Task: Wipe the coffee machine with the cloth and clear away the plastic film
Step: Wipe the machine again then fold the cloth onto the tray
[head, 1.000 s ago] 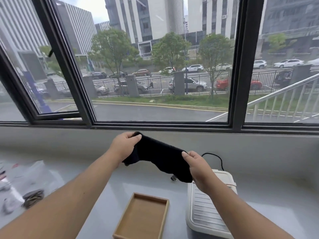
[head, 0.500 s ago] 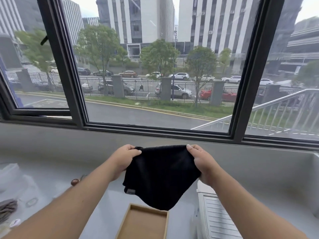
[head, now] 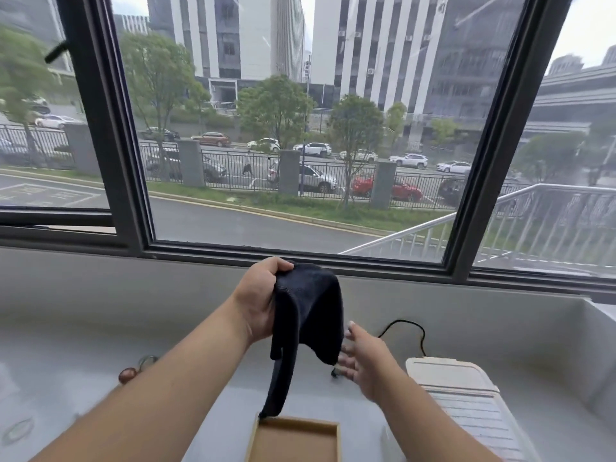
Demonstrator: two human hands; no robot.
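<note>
A: So, from the head view, how is the cloth point(head: 308, 315) held?

B: It is pinched at its top by the left hand point(head: 258, 300) and hangs over the wooden tray point(head: 295, 440). The right hand point(head: 361, 360) is spread, fingers loose, beside the hem; contact cannot be judged through blur.

A: And the coffee machine point(head: 466, 405)?

B: It sits lower right, untouched. The cloth should be folded into a flat pad before wiping is begun.

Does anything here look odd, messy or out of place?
Nothing looks spilled or broken. The black cloth hangs bunched from the left hand, one long tail dangling to the wooden tray; the right hand is open beside it. A small brown item lies loose on the counter, too blurred to identify.
</note>
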